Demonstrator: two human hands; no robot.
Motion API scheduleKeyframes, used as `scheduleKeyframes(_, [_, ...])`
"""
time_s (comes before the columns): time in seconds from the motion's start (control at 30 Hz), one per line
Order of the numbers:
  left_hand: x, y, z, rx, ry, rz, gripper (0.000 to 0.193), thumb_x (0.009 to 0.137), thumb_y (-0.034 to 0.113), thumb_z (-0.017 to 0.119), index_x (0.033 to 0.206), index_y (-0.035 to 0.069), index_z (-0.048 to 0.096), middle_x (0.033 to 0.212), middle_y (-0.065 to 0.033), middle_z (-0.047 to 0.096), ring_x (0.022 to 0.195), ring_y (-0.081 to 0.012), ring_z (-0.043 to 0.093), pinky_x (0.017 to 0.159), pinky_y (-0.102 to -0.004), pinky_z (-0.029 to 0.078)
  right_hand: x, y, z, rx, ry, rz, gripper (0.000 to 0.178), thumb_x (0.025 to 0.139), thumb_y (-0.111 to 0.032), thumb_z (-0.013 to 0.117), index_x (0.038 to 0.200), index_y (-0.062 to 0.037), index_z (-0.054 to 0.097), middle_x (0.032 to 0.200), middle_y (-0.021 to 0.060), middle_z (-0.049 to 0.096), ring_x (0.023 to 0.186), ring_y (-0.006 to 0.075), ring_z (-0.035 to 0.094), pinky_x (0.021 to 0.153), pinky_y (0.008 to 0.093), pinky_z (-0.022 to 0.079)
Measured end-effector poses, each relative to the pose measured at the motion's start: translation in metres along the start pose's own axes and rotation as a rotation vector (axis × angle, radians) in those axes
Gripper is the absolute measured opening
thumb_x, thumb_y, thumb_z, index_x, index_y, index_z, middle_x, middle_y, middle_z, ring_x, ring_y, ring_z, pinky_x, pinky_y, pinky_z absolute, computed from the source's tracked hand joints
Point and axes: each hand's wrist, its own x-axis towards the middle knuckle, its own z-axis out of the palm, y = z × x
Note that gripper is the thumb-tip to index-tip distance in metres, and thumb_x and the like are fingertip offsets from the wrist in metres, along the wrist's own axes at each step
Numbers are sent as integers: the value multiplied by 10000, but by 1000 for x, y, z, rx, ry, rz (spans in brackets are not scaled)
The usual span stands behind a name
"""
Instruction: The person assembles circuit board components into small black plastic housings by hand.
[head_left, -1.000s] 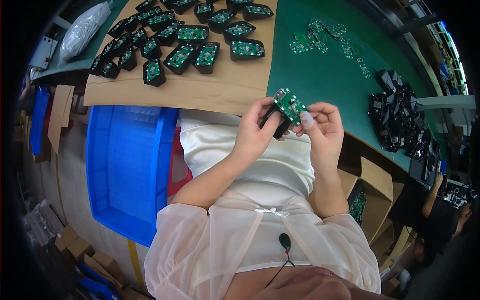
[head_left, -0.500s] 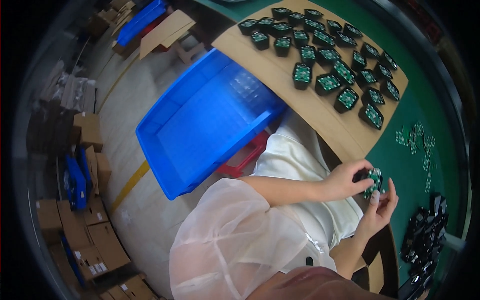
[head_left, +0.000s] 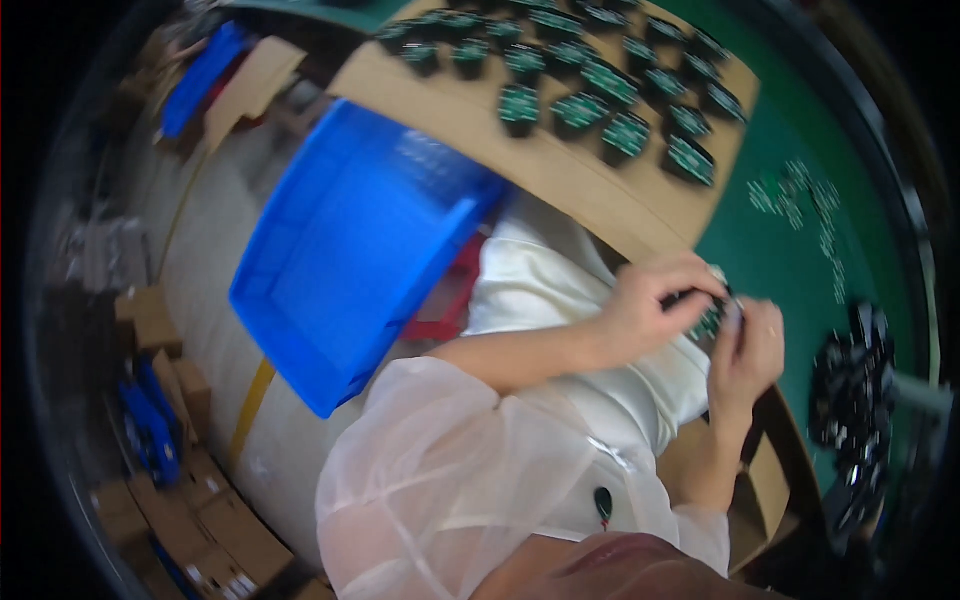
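Both my hands are closed on one small black housing with a green circuit board in it, above my lap at the table edge. My left hand grips it from the left, fingers curled over the top. My right hand pinches it from the right with thumb and fingers. The fingers hide much of the piece, and motion blurs it. Beyond my hands, several similar black housings with green boards stand on a cardboard sheet.
On the green table to the right lie small loose green boards and a pile of shiny black parts. A blue bin is at my left, near a red stool. Cardboard boxes line the floor far left.
The whole view has shifted, so the table and bin appear further left and higher. My hands have drawn closer together around the housing, and my right fingers are now curled in.
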Motion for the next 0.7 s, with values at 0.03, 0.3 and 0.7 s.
scheduleKeyframes(0.03, [0, 2, -3, -23, 11, -73, 135, 801, 6, 570, 907, 46, 642, 986, -57, 568, 809, -98, 533, 675, -216, 429, 6, -1, -2, -31, -31, -35, 70, 765, -51, 584, 823, -36, 549, 725, 107, 511, 659, 275, 495, 569, 371, 384])
scheduleKeyframes(0.3, [6, 15, -1, 67, 42, -168, 141, 763, -2, 625, 893, 51, 647, 952, -86, 570, 648, -110, 543, 557, -218, 435, 17, 8, -12, -139, -166, -147, 155, 663, -66, 627, 782, -85, 529, 708, 16, 464, 644, 191, 466, 523, 314, 350])
scheduleKeyframes(0.7, [6, 9, 6, 223, -22, -115, 121, 727, 2, 658, 835, 48, 632, 935, -71, 578, 661, -157, 575, 557, -251, 450, 13, 2, -16, -319, -275, -184, 183, 595, -110, 638, 739, -109, 524, 710, -2, 461, 650, 176, 454, 521, 315, 329])
